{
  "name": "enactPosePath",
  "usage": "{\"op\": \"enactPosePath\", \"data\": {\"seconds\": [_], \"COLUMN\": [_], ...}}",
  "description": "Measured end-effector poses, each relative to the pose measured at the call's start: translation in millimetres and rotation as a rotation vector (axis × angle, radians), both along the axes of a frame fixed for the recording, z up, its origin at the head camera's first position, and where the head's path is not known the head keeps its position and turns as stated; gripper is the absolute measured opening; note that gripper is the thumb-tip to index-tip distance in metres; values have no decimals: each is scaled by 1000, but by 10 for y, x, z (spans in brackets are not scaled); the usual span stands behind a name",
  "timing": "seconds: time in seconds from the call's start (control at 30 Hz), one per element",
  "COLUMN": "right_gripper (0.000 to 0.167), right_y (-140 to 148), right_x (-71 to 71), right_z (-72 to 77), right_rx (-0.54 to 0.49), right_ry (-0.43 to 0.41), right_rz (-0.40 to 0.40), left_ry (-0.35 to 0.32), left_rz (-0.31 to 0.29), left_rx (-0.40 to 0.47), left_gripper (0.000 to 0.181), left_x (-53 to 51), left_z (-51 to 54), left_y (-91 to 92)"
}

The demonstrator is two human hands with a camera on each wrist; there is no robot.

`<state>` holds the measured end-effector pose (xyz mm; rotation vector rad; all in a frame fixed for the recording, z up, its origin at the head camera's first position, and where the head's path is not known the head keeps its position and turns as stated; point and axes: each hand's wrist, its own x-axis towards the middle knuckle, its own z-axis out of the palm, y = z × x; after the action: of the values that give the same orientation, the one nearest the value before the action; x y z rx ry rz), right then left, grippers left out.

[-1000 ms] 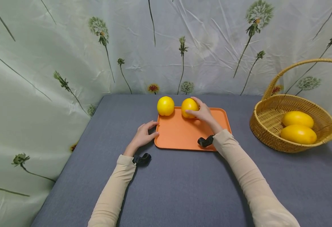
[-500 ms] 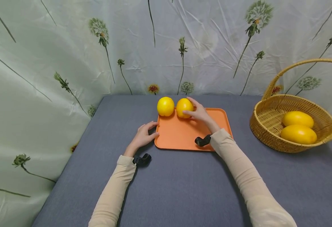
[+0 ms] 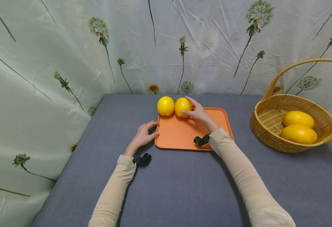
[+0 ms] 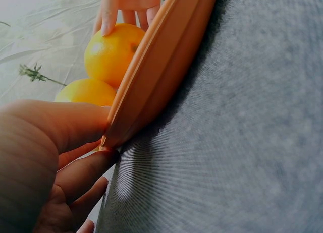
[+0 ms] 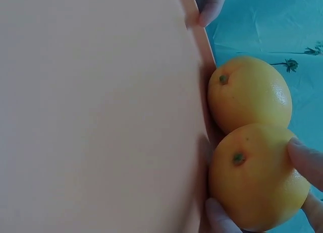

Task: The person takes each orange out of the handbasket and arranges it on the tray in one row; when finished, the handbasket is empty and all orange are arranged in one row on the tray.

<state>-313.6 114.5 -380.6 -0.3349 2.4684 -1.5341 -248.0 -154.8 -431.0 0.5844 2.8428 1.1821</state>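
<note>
My right hand holds an orange at the far edge of the orange-coloured tray. In the right wrist view, fingers touch that orange on opposite sides. Against it sits a second orange, over the tray's far left corner; the right wrist view shows the two touching. My left hand touches the tray's left edge with thumb and forefinger, both fairly straight. From the left wrist, the tray's side hides the oranges' lower parts.
A wicker basket with a tall handle stands at the right, holding two yellow oblong fruits. A grey cloth covers the table. Behind the far edge hangs a flower-patterned curtain.
My right hand has moved the orange left along the tray's far edge until it meets the other orange. My left hand and the tray stay where they were.
</note>
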Motion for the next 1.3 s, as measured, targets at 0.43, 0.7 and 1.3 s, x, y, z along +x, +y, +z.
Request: {"op": "enactPosePath", "data": {"seconds": [0.43,0.7,1.3], "right_gripper": [77,76,64], "right_y": [69,179,510], "right_x": [-18,67,289], "right_z": [-30,46,148], "right_rx": [-32,-54,-42], "right_ry": [-63,-100,-72], "right_rz": [8,9,35], "left_ry": [14,23,12], "left_rz": [-5,-7,-3], "left_rx": [-10,-6,-6], "left_gripper": [46,46,47], "left_x": [-5,-16,0], "left_z": [3,-4,0], "left_y": [8,1,-1]}}
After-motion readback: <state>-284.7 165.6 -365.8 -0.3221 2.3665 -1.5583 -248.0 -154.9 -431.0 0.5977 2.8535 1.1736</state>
